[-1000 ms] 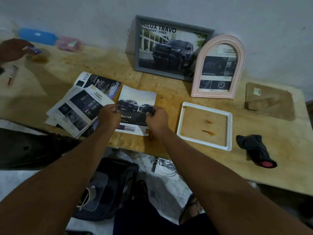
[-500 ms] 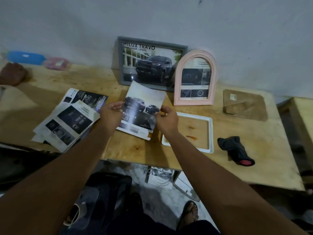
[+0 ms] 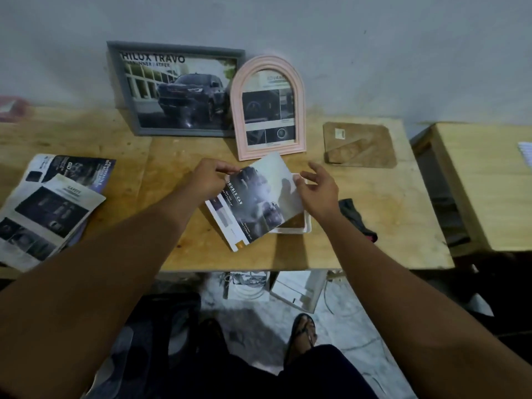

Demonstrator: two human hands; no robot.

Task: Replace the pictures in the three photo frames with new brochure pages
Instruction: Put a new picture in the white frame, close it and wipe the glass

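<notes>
Just in front of the pink arched frame (image 3: 237, 116): a shiny brochure page (image 3: 253, 205), lifted off the rough wooden worktop (image 3: 178, 156) and tilted, its long sides slanting. Dark, blurry truck pictures on it, a pale part near the top, a white strip along the low left edge, the words DOUBLE CAB in white.

Left hand (image 3: 207, 180) at the page's top left edge, thumb and fingers (image 3: 227, 169) pinching the thin paper. Right hand (image 3: 319, 188) at the page's right edge, fingers spread and a little bent. Touching the paper or not: cannot tell.

Under the page, also in front of the pink arched frame, a white frame (image 3: 292, 230) lying flat. Mostly hidden, only one smooth corner and a bit of brown inside showing.

Pink arched frame standing up against the grey wall, round on top, flat at the bottom, ridged rim, a page of dark pictures inside. Behind its left side, a grey frame (image 3: 184, 131), a rectangle, leaning on the wall, with a big dark truck and the words HILUX TRAVO inside.

Right of the pink arched frame, a flat brown board (image 3: 359, 145) with round corners and a small white sticker. In front and to the right, a crumpled dark cloth (image 3: 357, 217) with a red bit. Far to the left, a loose pile of brochure pages (image 3: 51, 205), fanned out and wrinkly.
</notes>
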